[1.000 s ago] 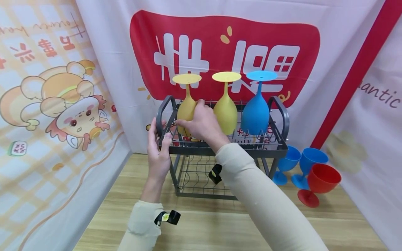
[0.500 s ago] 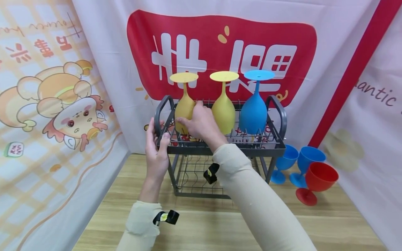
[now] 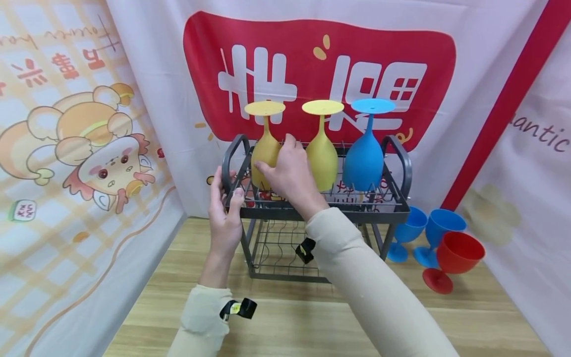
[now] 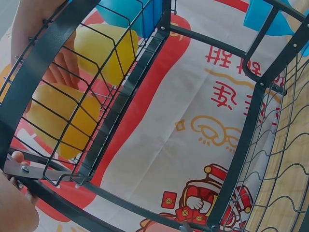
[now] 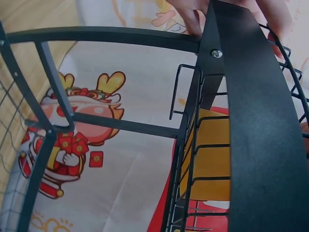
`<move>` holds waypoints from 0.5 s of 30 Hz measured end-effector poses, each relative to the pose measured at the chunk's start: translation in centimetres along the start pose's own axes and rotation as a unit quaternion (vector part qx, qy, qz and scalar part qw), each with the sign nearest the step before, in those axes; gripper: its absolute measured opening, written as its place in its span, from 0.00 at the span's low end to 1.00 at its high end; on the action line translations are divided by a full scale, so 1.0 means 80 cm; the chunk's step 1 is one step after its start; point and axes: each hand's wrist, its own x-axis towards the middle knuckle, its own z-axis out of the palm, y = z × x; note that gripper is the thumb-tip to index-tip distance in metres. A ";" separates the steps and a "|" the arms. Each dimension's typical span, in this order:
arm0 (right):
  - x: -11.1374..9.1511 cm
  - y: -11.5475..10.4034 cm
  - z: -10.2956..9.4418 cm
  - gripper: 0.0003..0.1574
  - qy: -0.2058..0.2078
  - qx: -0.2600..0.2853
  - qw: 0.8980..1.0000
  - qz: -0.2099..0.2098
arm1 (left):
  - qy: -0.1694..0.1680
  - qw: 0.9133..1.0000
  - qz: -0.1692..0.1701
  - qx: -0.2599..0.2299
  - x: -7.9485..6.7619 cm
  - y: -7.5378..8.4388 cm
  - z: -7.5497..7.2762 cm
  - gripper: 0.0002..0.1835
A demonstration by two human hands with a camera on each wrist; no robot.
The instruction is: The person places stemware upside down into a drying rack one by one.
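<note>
A two-tier dark metal dish rack (image 3: 312,215) bears three upside-down goblets on its top tier. They are an orange-yellow goblet (image 3: 264,148) at left, a yellow goblet (image 3: 322,163) in the middle and a blue goblet (image 3: 363,161) at right. My left hand (image 3: 224,223) grips the rack's left front corner, thumb over the rim. My right hand (image 3: 294,173) is between the two yellowish goblets. Its thumb lies before the orange-yellow goblet, and the other fingers extend loosely to that goblet's right. Some of those fingers show through the wires in the left wrist view.
Two upright blue goblets (image 3: 445,225) and a red goblet (image 3: 459,253) stand on the wooden table (image 3: 285,322), right of the rack. Printed cloth (image 3: 151,49) hangs behind and on both sides. The rack's lower wire shelf (image 3: 276,248) sits close above the table.
My right hand's fingers have lifted and drawn back slightly from behind the orange-yellow goblet. My left hand keeps its hold on the rack. The goblets stay in place.
</note>
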 end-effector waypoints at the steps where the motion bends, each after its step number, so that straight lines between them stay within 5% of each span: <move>1: -0.001 0.000 0.000 0.49 0.011 -0.001 1.000 -0.012 | 0.000 1.000 0.001 0.000 0.000 0.000 0.000 0.35; 10: -0.017 0.005 -0.004 0.49 0.112 -0.015 0.988 -0.101 | 0.002 1.000 0.004 0.001 0.002 -0.002 0.000 0.35; 15: -0.035 0.012 -0.009 0.44 0.130 -0.030 0.978 -0.163 | 0.000 1.000 -0.003 -0.002 0.002 -0.003 -0.001 0.35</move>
